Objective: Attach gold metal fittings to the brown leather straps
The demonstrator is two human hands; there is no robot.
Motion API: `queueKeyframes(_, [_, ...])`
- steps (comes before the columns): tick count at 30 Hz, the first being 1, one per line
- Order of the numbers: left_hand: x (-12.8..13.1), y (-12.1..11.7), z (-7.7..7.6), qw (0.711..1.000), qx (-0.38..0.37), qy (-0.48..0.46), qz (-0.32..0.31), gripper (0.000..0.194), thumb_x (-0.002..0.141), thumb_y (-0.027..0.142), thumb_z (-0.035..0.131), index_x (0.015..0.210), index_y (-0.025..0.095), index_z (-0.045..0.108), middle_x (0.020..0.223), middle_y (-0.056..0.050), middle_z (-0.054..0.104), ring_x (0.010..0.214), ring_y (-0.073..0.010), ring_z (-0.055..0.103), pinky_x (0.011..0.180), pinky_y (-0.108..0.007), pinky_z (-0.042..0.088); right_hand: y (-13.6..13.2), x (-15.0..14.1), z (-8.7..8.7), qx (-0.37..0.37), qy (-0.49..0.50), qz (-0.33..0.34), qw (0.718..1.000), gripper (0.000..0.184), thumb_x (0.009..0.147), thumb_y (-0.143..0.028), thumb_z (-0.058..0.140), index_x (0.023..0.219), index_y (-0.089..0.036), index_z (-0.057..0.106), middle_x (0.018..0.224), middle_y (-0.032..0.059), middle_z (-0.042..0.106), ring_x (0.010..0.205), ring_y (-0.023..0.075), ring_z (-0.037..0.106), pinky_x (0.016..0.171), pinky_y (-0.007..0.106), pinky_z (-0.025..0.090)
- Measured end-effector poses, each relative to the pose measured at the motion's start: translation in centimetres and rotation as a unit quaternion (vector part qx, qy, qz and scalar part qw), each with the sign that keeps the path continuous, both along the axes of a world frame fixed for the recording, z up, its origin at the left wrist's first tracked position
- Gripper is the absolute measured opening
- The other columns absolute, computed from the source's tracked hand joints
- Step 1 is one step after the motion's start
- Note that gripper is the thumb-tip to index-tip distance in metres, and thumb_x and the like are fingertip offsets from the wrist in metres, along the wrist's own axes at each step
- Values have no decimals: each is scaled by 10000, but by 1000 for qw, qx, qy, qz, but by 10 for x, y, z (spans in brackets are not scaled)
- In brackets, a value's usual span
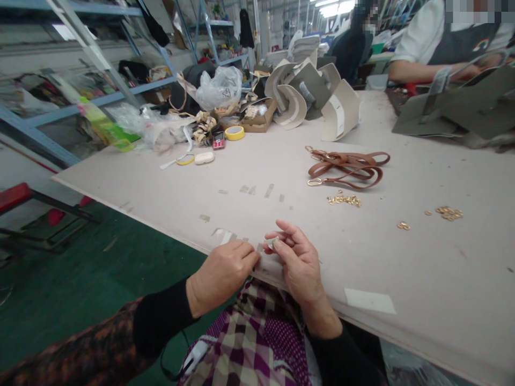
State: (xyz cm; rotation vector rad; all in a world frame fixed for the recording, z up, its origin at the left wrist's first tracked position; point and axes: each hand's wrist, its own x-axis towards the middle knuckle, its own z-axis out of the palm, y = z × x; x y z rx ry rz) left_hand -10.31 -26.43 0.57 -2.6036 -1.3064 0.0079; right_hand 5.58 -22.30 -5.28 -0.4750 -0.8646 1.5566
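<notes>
Head view, lower centre of the frame: the left hand (225,268) and right hand (303,268) nearly meet over the near edge of the tabletop (422,257). Between the right thumb and fingers is a small pale piece (272,243), pinched nearly shut, the other right fingers loosely spread. It lies just right of the left fingertips, so the right hand is nearer; its long axis is too small to read. The left fingers are bunched together, pointing right; whether they grip anything cannot be told. Just beyond, towards upper left, a clear strip (225,236) lies flat. Farther, right of centre, sit gold rings (349,201), then brown straps (348,167) running roughly left to right.
</notes>
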Motion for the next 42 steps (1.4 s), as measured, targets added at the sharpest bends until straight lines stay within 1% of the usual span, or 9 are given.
queueKeyframes(3, [5, 1, 0, 999, 21, 24, -9, 57, 882, 91, 614, 860, 143, 604, 804, -39, 603, 718, -222, 557, 639, -351, 494, -1, 1, 1, 7, -10, 1, 1000, 265, 880, -219, 672, 1144, -231, 653, 944, 16, 701, 762, 116, 679, 725, 215, 564])
queueKeyframes(8, [12, 2, 1, 998, 37, 42, 5, 85, 830, 69, 665, 835, 138, 616, 778, -40, 612, 699, -227, 575, 609, -352, 508, -1, 1, 4, 7, -11, 2, 1000, 255, 878, -226, 672, 1132, -222, 655, 934, 20, 701, 757, 118, 677, 718, 217, 569])
queueKeyframes(14, [19, 4, 2, 997, 44, 66, -5, 68, 825, 49, 644, 833, 115, 631, 759, -52, 627, 672, -238, 582, 578, -365, 513, -1, 1, 4, -2, -8, 9, 1000, 266, 863, -231, 687, 1127, -222, 655, 925, 17, 706, 749, 111, 669, 719, 209, 557])
queueKeyframes(16, [18, 6, 5, 998, 20, 66, 2, 66, 838, 50, 634, 854, 114, 637, 780, -56, 638, 697, -240, 593, 592, -362, 518, -1, 1, 4, -6, -5, 10, 1000, 263, 858, -237, 692, 1118, -221, 656, 918, 15, 707, 740, 109, 665, 713, 205, 551])
queueKeyframes(20, [15, 11, 13, 996, -72, 39, 47, 95, 857, 44, 630, 890, 132, 646, 827, -43, 654, 763, -221, 611, 668, -337, 529, -1, 2, 4, -8, -3, 14, 1000, 274, 853, -256, 695, 1119, -204, 653, 912, 25, 704, 740, 122, 659, 705, 224, 549])
queueKeyframes(23, [14, 12, 15, 993, -97, 39, 61, 100, 866, 43, 623, 873, 139, 648, 838, -43, 656, 771, -216, 609, 680, -331, 520, 0, 2, 4, -10, -8, 15, 1000, 279, 859, -261, 691, 1128, -203, 646, 915, 28, 702, 740, 127, 659, 710, 236, 550])
queueKeyframes(30, [16, 8, 12, 995, -66, 55, 53, 104, 883, 56, 589, 841, 137, 640, 824, -54, 650, 758, -220, 607, 658, -335, 508, -1, 2, 5, -5, -5, 22, 1000, 270, 872, -247, 678, 1138, -219, 643, 932, 20, 702, 751, 122, 670, 728, 229, 556])
queueKeyframes(35, [18, 8, 13, 994, -78, 52, 61, 127, 921, 103, 545, 871, 136, 657, 849, -63, 663, 785, -238, 621, 677, -360, 529, -2, 3, 4, -2, -10, 20, 1000, 262, 877, -253, 674, 1134, -213, 642, 932, 25, 703, 758, 120, 661, 729, 226, 555])
queueKeyframes(42, [18, 10, 7, 996, -47, 22, 75, 114, 903, 99, 570, 843, 138, 659, 794, -57, 652, 754, -238, 617, 658, -353, 515, -2, 2, 3, -6, -25, 16, 1000, 305, 861, -277, 683, 1151, -195, 633, 947, 41, 695, 775, 138, 645, 752, 258, 546])
